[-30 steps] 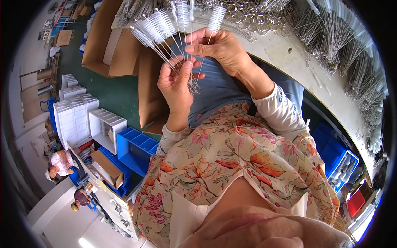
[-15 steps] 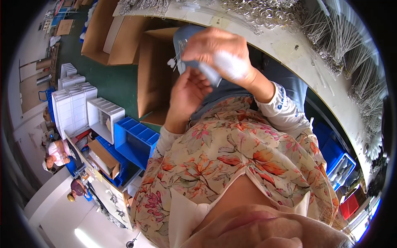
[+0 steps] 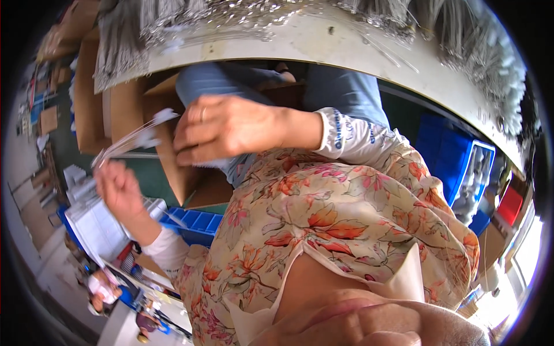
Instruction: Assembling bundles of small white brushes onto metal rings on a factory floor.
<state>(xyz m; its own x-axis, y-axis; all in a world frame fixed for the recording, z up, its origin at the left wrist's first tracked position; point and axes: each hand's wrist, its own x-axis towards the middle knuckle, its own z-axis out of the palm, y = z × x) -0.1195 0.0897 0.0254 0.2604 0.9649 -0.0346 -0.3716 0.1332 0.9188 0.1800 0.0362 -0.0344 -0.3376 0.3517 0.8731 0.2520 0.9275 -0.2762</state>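
My left hand [image 3: 120, 187] is out at the left, its fingers pinched on the looped ends of several thin wire brushes [image 3: 134, 136]. Their wires fan up and right, and white tufts show near the far ends. Over the open cardboard box and my lap, my right hand [image 3: 225, 130] is closed, fingers curled, with a ring on one. The lowest wires run to its fingertips. A whitish piece shows under this hand, but what it holds is mostly hidden.
A pale worktable [image 3: 300, 40] curves across the top, heaped with bundles of looped wires and brushes. A cardboard box [image 3: 173, 167] stands open below it. Blue bins [image 3: 196, 224] and white crates [image 3: 98, 222] are at the left, a blue crate [image 3: 470, 173] at the right. Two people sit far off, lower left.
My hands have moved apart: the left went far left with the brush ends, the right moved left and lower. The view has turned, showing more of the worktable.
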